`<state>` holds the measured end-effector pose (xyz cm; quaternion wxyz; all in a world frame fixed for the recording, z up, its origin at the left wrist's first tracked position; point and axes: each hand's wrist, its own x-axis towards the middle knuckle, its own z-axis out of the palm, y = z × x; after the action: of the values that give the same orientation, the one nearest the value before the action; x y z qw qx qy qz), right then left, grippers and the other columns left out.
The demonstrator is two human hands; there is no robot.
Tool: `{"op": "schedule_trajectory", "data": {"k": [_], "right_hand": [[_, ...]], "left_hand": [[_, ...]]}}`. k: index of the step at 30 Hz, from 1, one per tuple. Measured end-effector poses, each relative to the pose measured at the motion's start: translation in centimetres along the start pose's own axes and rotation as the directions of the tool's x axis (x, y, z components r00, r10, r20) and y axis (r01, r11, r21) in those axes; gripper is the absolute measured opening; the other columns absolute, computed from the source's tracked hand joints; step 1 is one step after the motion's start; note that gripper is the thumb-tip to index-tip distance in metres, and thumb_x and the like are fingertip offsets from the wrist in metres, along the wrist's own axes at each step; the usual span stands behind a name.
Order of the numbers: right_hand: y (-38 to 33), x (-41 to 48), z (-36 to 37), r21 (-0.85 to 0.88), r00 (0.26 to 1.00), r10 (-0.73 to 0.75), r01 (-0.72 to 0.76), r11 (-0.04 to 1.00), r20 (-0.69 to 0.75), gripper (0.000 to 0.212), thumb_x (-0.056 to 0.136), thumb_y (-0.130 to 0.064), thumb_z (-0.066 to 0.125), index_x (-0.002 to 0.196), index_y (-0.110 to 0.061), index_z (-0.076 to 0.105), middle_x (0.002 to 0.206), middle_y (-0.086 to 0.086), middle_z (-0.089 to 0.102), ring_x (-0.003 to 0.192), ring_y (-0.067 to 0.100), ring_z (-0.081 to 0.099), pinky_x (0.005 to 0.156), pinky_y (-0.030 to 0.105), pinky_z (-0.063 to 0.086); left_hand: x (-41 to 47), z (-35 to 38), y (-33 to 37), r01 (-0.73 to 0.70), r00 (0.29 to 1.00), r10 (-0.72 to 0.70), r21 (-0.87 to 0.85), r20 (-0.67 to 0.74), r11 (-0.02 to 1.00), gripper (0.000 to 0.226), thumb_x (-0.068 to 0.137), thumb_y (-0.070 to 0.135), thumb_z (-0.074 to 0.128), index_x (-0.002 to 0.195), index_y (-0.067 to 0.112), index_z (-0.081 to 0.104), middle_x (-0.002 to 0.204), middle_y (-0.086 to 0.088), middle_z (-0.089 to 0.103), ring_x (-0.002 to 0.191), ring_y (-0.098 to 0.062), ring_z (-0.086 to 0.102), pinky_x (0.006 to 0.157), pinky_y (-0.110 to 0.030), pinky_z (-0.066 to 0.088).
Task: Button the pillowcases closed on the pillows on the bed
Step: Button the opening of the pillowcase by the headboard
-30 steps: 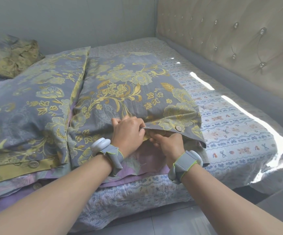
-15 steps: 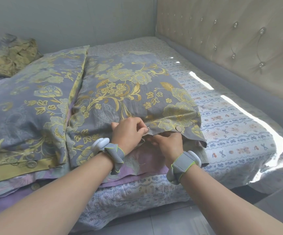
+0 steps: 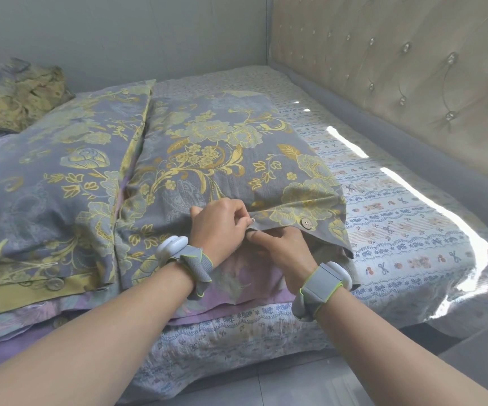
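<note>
Two pillows in grey pillowcases with gold flowers lie side by side on the bed. The right pillowcase (image 3: 225,159) has its open edge toward me. My left hand (image 3: 219,227) pinches the top flap of that edge, with a small button (image 3: 252,220) showing at my fingertips. My right hand (image 3: 281,247) reaches under the flap and grips the lower layer just below the left. A fastened brown button (image 3: 306,223) sits further right on the same edge. The left pillowcase (image 3: 49,186) shows buttons (image 3: 55,283) along its yellow band.
The bed (image 3: 398,230) has a blue-patterned sheet with bright sun stripes on its right part. A tufted beige headboard (image 3: 398,68) runs along the right. A crumpled floral cloth (image 3: 17,92) lies at the far left. Grey floor is below.
Both hands stayed at the right pillowcase's edge. My left fingers have shifted slightly, and a small button now shows at the flap between my fingertips.
</note>
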<state>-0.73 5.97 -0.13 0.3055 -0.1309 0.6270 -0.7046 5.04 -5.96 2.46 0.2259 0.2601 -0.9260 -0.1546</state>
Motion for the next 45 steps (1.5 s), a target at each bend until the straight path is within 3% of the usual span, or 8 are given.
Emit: {"op": "schedule_trajectory", "data": {"k": [5, 13, 19, 25, 31, 35, 40, 45], "right_hand": [[0.0, 0.2, -0.3, -0.018, 0.979, 0.013, -0.017, 1.0, -0.202, 0.027, 0.077, -0.027, 0.079, 0.071, 0.0, 0.075, 0.063, 0.011, 0.071, 0.055, 0.015, 0.062, 0.057, 0.029, 0.05], [0.4, 0.6, -0.4, 0.27, 0.945, 0.296, -0.252, 0.929, -0.138, 0.039, 0.084, -0.015, 0.07, 0.117, 0.005, 0.066, 0.114, 0.02, 0.07, 0.091, 0.02, 0.068, 0.056, 0.019, 0.04], [0.4, 0.2, -0.3, 0.237, 0.958, 0.238, -0.197, 0.951, -0.158, 0.024, 0.082, -0.007, 0.073, 0.103, 0.004, 0.07, 0.075, 0.007, 0.071, 0.059, 0.014, 0.066, 0.045, 0.018, 0.039], [0.7, 0.2, -0.7, -0.153, 0.967, -0.036, -0.003, 0.988, -0.251, 0.02, 0.073, -0.012, 0.082, 0.087, 0.001, 0.076, 0.071, 0.005, 0.072, 0.065, 0.012, 0.063, 0.064, 0.025, 0.05], [0.6, -0.1, -0.6, -0.175, 0.974, 0.041, -0.081, 0.981, -0.223, 0.021, 0.081, -0.017, 0.075, 0.063, -0.009, 0.067, 0.05, -0.002, 0.059, 0.045, 0.009, 0.052, 0.05, 0.021, 0.042], [-0.1, -0.6, 0.0, 0.022, 0.966, 0.226, -0.225, 0.974, -0.127, 0.021, 0.09, -0.02, 0.065, 0.073, -0.009, 0.063, 0.049, -0.002, 0.065, 0.037, 0.003, 0.054, 0.04, 0.016, 0.041], [0.2, -1.1, 0.4, 0.064, 0.935, 0.351, -0.348, 0.935, -0.056, 0.017, 0.096, -0.025, 0.054, 0.084, -0.013, 0.058, 0.055, 0.002, 0.07, 0.04, 0.008, 0.058, 0.038, 0.016, 0.033], [0.1, -2.4, 1.6, -0.174, 0.882, 0.462, -0.443, 0.879, 0.087, 0.043, 0.095, -0.047, 0.049, 0.078, -0.01, 0.064, 0.063, 0.006, 0.073, 0.04, 0.011, 0.058, 0.041, 0.019, 0.029]], "left_hand": [[-0.7, 0.2, 0.6, -0.127, 0.991, 0.129, 0.094, -0.017, 0.987, 0.014, 0.088, 0.03, 0.057, 0.085, 0.024, 0.069, 0.083, 0.004, 0.072, 0.089, -0.023, 0.064, 0.091, -0.037, 0.039], [-2.4, 1.2, -0.5, -0.369, 0.91, 0.404, 0.264, -0.093, 0.891, 0.008, 0.077, 0.021, 0.073, 0.074, 0.016, 0.068, 0.064, -0.001, 0.071, 0.056, -0.028, 0.061, 0.07, -0.032, 0.049], [-2.1, 0.9, -0.3, 0.139, 0.99, -0.133, -0.214, 0.044, 0.967, 0.014, 0.079, 0.028, 0.069, 0.067, 0.023, 0.064, 0.059, 0.008, 0.064, 0.065, -0.02, 0.061, 0.068, -0.029, 0.047], [-0.6, 0.4, 0.1, 0.76, 0.65, -0.453, -0.509, 0.61, 0.405, 0.006, 0.086, 0.013, 0.063, 0.086, 0.008, 0.065, 0.064, -0.002, 0.057, 0.048, -0.011, 0.037, 0.032, -0.01, 0.024], [-2.3, -0.3, -0.9, 0.723, 0.668, -0.313, -0.489, 0.675, 0.489, 0.02, 0.088, 0.033, 0.065, 0.082, 0.013, 0.067, 0.065, 0.0, 0.074, 0.05, -0.006, 0.066, 0.044, -0.017, 0.037], [-5.5, 0.1, -1.8, 0.819, 0.48, -0.131, -0.39, 0.867, 0.421, 0.03, 0.084, 0.036, 0.068, 0.095, 0.007, 0.067, 0.088, -0.012, 0.077, 0.077, -0.021, 0.075, 0.069, -0.027, 0.058], [-7.0, 0.7, -3.4, 0.752, 0.565, -0.204, -0.601, 0.8, -0.272, 0.031, 0.08, 0.015, 0.071, 0.108, 0.006, 0.063, 0.105, -0.014, 0.073, 0.085, -0.023, 0.074, 0.061, -0.026, 0.059], [-8.0, 1.3, -5.1, 0.51, 0.595, -0.459, -0.751, 0.66, -0.418, 0.02, 0.088, -0.005, 0.058, 0.099, 0.009, 0.048, 0.107, -0.015, 0.066, 0.08, -0.025, 0.074, 0.041, -0.018, 0.05]]}}
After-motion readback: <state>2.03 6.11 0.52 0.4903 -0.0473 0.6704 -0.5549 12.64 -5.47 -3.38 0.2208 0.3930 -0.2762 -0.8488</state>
